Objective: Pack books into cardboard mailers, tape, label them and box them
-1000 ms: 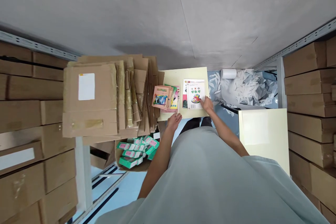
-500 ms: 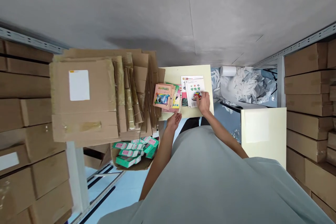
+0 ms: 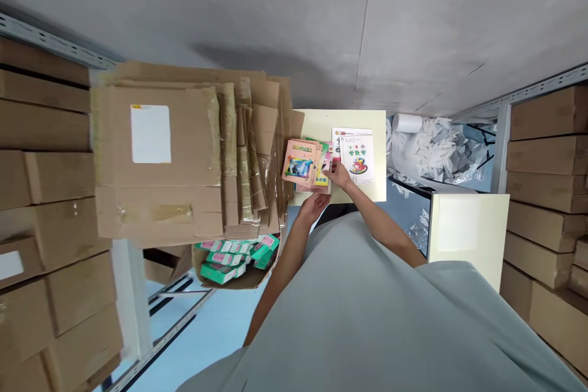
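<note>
My left hand point(image 3: 313, 208) is palm up with its fingers stretched out, at the front edge of a pile of small booklets. A pink booklet with a blue picture point(image 3: 299, 165) lies on the pile's left part. To its right, a green and yellow booklet point(image 3: 323, 174) sticks out from the pile. My right hand point(image 3: 340, 176) reaches to the pile's right edge, thumb and fingers slightly apart; whether they touch the booklets is hard to tell. Beside it, a white booklet with green characters and a cartoon figure point(image 3: 358, 162) overlaps another white booklet with red print point(image 3: 337, 138).
The booklets lie on a cream tabletop point(image 3: 312, 119). Flattened cardboard boxes point(image 3: 158, 196) stand stacked at its left, above a carton of green and pink boxes point(image 3: 225, 269). White paper scraps point(image 3: 441, 150) fill a bin area at right. Brown cartons point(image 3: 542, 156) line both sides.
My right hand has left the white booklet and moved left to the edge of the colourful pile. My left hand stays by the pile's front edge. The whole view has shifted somewhat.
</note>
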Tool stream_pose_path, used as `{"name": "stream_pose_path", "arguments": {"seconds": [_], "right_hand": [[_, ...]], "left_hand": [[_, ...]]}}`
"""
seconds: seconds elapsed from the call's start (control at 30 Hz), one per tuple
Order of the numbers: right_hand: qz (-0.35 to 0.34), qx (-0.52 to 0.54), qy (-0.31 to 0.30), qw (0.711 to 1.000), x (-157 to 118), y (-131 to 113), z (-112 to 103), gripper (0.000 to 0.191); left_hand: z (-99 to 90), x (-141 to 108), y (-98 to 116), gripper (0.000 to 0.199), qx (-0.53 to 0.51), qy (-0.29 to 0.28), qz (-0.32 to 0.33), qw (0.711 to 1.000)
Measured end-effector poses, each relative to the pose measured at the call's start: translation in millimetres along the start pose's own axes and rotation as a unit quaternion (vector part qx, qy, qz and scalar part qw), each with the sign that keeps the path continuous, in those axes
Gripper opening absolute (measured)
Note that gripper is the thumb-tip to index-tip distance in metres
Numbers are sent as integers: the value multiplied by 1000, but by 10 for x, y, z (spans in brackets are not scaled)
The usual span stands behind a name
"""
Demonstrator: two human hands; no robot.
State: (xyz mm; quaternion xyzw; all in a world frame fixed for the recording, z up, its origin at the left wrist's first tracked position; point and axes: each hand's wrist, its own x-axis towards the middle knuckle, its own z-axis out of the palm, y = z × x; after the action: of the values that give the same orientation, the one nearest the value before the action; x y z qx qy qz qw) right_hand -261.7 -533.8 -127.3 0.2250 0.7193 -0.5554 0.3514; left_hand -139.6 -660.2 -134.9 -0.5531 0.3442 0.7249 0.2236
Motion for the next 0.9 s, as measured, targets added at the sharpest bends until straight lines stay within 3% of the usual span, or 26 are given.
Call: {"name": "stream_pose_path", "arguments": {"seconds": [0.2, 0.37, 0.53, 0.7, 0.9], "right_hand": [[-51, 53, -28, 997, -9, 154, 5, 29], [-71, 79, 5, 994, -102, 282, -389, 34], [-74, 92, 40, 992, -189, 408, -858, 43], [-67, 119, 79, 988, -211, 518, -1230, 42], [-47, 98, 123, 986, -132, 574, -1367, 36]], "left_hand": [[-189, 75, 96, 22, 21, 7, 11, 1000], [-294, 69, 109, 16, 70, 50, 45, 995], [-170, 140, 127, 22, 134, 110, 83, 981], [-17, 94, 148, 14, 172, 97, 77, 977], [97, -75, 203, 20, 145, 74, 84, 983]]}}
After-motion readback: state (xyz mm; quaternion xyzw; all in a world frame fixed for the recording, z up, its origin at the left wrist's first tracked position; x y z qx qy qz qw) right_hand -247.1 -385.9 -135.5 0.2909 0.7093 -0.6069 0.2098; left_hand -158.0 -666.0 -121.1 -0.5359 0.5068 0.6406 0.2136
